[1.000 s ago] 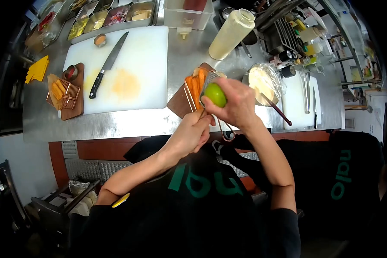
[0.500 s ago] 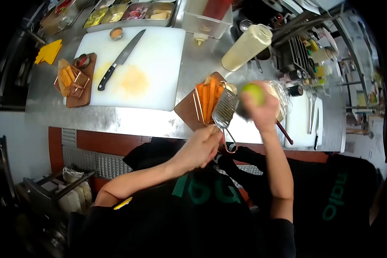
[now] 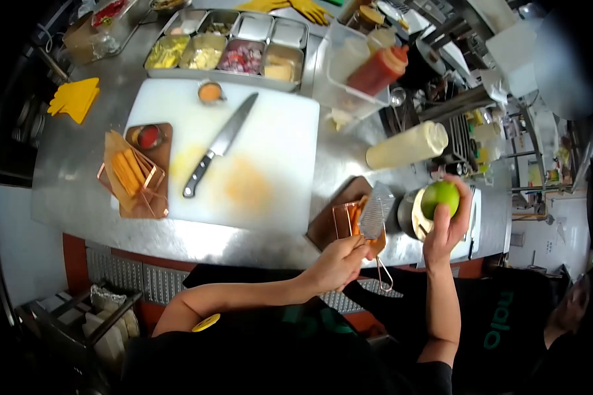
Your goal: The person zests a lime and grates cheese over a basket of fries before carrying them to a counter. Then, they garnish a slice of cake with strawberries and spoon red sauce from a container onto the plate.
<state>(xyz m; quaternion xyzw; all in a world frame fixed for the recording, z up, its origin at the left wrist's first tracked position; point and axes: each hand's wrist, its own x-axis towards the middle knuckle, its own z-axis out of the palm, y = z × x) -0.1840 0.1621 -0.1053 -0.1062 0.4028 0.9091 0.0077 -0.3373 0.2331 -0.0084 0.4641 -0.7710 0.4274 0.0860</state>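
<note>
My left hand (image 3: 339, 263) is closed on the handle of a metal grater (image 3: 374, 214), low at the centre right. Under and beside the grater, a copper wire basket (image 3: 341, 221) of orange fries stands on a brown wooden board (image 3: 323, 222). In my right hand (image 3: 449, 230) is a green lime (image 3: 440, 200), gripped by thumb and fingers and held apart from the grater. Just behind the lime is a round container (image 3: 412, 216) with pale contents. A squeeze bottle of pale sauce (image 3: 405, 146) stands beyond the basket.
On a white cutting board (image 3: 283, 158) lies a knife (image 3: 221, 145) near a small sauce cup (image 3: 210, 92). At left, another basket (image 3: 130, 176) holds fried sticks. Metal trays (image 3: 244, 58) and a plastic bin (image 3: 352, 72) stand behind. A person in black (image 3: 507, 309) is at right.
The view has shifted, so the counter items appear lower and further right. The lime in my right hand has moved away from the grater to the right and is no longer blurred.
</note>
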